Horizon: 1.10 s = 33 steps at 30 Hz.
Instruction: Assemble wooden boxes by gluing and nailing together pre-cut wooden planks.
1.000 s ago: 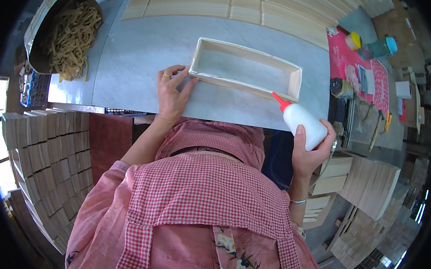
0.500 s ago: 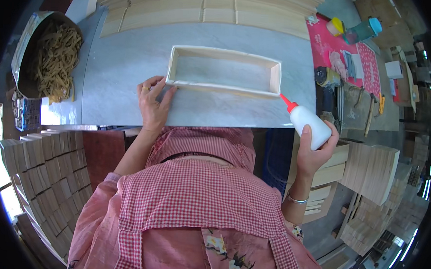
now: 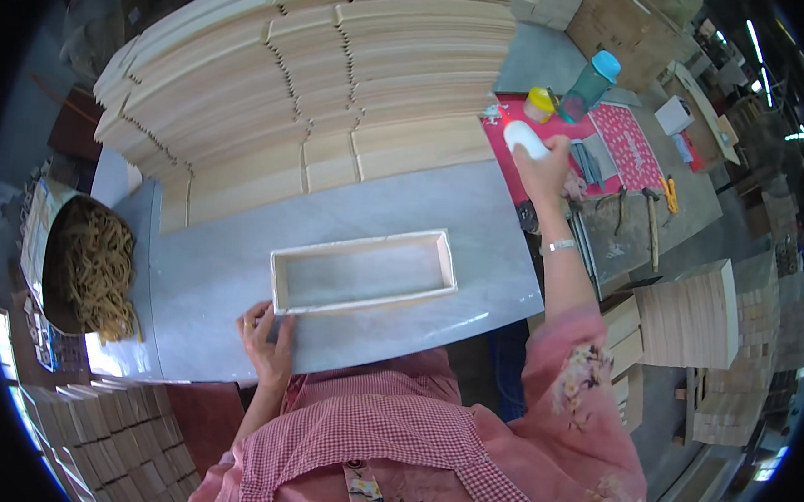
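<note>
A narrow rectangular wooden frame (image 3: 363, 305) lies on the grey-blue tabletop, its top edges lined with a whitish strip; the table shows through its middle. By its near left corner is my left hand (image 3: 268, 346), fingers apart, the tips at or touching the wood. My right hand (image 3: 544, 175) is stretched far to the right, wrapped round a white squeeze bottle (image 3: 524, 141) with a red nozzle. The bottle is tilted over the left edge of a pink mat (image 3: 508, 163), its nozzle pointing away from me, close to a small whitish lump.
Tall stacks of notched wooden boards (image 3: 410, 97) line the table's back. A bin of tan bands (image 3: 101, 272) stands left. On the right are a yellow-lidded jar (image 3: 539, 104), a teal bottle (image 3: 589, 88), a hammer (image 3: 652, 230) and more stacked wood (image 3: 689, 316).
My right hand has carried the squeeze bottle from the frame's near right corner out to the pink mat. My left hand stays by the frame's left corner. The view has shifted and tilted.
</note>
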Tool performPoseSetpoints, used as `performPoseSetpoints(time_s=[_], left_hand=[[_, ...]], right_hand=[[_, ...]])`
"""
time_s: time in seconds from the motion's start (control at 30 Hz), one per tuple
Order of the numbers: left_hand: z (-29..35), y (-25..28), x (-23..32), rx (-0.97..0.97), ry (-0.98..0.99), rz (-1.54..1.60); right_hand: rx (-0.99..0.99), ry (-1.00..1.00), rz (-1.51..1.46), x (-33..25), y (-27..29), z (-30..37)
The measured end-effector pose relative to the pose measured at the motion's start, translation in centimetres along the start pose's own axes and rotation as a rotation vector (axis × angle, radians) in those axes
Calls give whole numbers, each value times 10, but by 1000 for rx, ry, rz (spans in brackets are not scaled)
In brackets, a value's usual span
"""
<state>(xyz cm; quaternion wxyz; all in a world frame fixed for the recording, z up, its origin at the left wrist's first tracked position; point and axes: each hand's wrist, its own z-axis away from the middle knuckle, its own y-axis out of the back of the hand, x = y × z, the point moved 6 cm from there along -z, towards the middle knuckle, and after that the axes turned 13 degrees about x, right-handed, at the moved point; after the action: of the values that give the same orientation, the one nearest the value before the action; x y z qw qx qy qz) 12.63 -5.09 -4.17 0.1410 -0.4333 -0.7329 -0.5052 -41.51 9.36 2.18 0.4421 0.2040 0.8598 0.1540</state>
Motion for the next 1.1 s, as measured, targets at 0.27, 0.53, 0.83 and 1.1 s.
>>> performPoseSetpoints(time_s=[0.27,0.53,0.83,1.1], left_hand=[[5,-1,-27,6,-7,-31],[4,-11,-48,-10,-12,13],[-3,-12,-43,-58,71,8],[-2,-13,-51,-59,110,4]], right_hand=[[-186,12,462,60,-67,-51],[-314,-76,504,164,15,-60],[646,-290,694,239,298,83],[49,-1029,1032,300,305,203]])
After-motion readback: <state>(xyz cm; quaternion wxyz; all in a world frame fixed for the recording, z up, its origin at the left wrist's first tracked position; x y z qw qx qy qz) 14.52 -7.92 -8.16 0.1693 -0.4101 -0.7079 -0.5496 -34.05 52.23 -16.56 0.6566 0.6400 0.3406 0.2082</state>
